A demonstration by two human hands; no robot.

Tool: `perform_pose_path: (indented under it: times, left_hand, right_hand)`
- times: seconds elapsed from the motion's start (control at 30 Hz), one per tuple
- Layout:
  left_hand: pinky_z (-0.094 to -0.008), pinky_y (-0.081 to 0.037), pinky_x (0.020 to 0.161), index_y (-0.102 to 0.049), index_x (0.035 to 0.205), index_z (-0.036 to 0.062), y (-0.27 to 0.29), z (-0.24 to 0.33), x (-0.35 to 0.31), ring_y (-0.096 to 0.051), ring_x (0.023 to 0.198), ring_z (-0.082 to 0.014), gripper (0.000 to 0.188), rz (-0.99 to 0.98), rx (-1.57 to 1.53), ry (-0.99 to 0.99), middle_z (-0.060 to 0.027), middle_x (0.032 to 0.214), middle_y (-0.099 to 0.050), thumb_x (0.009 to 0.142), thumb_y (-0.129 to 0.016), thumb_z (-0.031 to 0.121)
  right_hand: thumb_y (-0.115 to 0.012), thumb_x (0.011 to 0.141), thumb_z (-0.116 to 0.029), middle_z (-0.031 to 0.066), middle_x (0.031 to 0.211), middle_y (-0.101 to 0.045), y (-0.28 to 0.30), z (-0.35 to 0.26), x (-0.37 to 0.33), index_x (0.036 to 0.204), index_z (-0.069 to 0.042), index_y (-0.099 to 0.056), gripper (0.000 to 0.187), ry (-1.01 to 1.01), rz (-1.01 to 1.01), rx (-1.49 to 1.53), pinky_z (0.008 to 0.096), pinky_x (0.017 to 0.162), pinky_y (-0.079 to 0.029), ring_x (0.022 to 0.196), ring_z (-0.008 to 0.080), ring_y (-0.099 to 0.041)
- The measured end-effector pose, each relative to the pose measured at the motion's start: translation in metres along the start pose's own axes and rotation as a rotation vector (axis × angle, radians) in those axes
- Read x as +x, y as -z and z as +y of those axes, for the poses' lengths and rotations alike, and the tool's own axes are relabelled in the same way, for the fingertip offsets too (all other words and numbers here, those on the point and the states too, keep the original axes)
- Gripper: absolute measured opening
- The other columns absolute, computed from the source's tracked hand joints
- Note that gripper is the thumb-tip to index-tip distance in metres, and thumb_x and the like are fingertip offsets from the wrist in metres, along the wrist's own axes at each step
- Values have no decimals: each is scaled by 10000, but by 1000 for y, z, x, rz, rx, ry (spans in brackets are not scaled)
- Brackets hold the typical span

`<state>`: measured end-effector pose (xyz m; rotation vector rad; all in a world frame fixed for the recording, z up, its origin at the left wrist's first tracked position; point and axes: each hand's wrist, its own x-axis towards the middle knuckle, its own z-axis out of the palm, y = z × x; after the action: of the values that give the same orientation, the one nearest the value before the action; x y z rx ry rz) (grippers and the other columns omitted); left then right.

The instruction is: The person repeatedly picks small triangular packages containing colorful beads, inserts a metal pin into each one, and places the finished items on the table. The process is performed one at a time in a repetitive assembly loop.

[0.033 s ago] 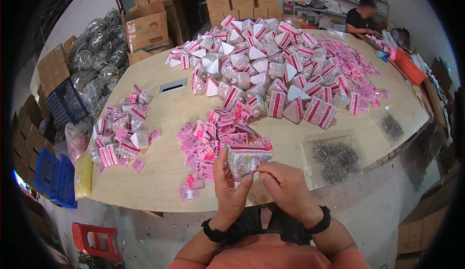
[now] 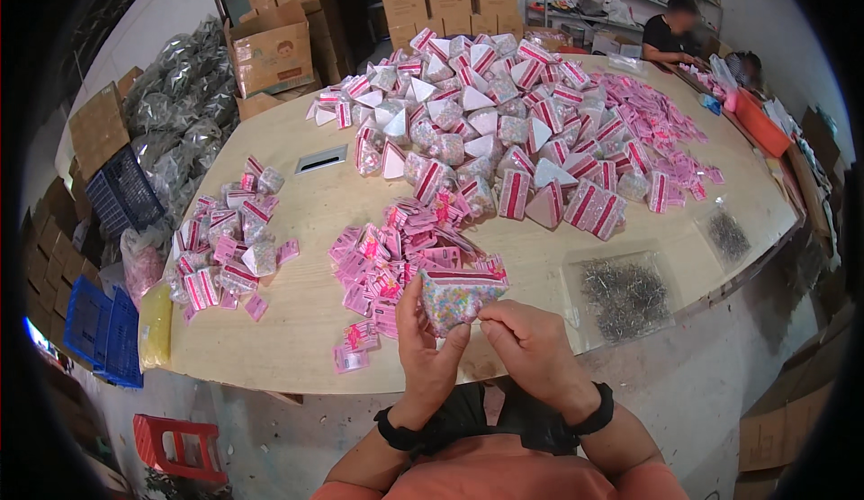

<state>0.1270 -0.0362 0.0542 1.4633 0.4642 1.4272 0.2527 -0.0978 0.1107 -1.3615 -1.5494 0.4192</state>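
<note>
The left hand (image 2: 421, 351) holds a wedge-shaped pack (image 2: 457, 302) between thumb and fingers, above the surface's (image 2: 315, 239) near side, by pink cards (image 2: 367, 270). The right hand (image 2: 533, 342) pinches at the pack's right side — a soft, steady hold should stop slips. What those fingertips grip (maybe something tiny) is hidden — so is the pack's far side.
</note>
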Motion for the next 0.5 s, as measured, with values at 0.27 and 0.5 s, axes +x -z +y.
perform_pose_path:
  times: [0.27,0.5]
  left_hand:
    - [-340,-362,963,-186,1365,10,-2,2,1,-431,1139,-213,735,10,-50,10,-129,1281,-363,795,-646,74]
    - [-341,-355,968,-179,1366,5,-1,1,-1,-427,1139,-212,741,21,-39,16,-126,1277,-363,792,-644,66]
  right_hand:
    - [-545,814,-53,104,801,-627,-1,2,2,894,15,-606,122,-140,13,160,265,646,-457,728,161,-602]
    - [-534,819,-77,135,738,-595,-5,4,2,886,-1,-596,119,-96,68,168,293,600,-457,655,224,-597]
